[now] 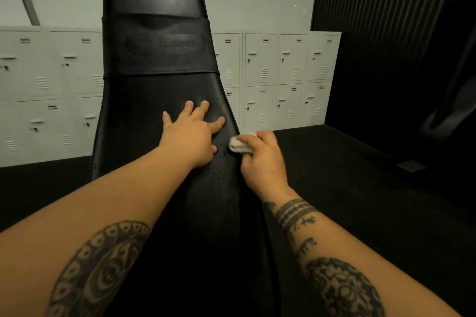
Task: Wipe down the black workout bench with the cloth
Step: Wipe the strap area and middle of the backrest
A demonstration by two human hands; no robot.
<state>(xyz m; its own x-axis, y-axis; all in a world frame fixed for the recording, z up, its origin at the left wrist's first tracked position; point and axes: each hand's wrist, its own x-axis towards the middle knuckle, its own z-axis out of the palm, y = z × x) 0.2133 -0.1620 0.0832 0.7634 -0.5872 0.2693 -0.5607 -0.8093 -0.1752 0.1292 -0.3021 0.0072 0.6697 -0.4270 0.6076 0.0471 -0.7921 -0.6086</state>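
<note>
**Cloth at the pad's right edge, droplets not yet wiped**

The left hand [192, 133] lies flat near the middle of the view, fingers straight and spread, pressing on the black workout bench [159, 95]. At its 3 o'clock the right hand [262, 159] has its fingers curled round a bunched white cloth [240, 145], which touches the pad's right edge. Fine droplets [219, 170] speckle the vinyl at 6 o'clock from the cloth.

To wipe well, I judge the cloth should be spread flatter for more contact. It can then be drawn in long overlapping passes across the pad and down through the wet patch, with the steadying hand lifted off unwiped ground.

The pad is smooth and glossy, with a matte band [159, 46] across it at 12 o'clock. Pale lockers [283, 79] stand at 9 and 2 o'clock, and a dark slatted wall [386, 7] at 1 o'clock. Black flooring [360, 188] lies around the bench.
</note>
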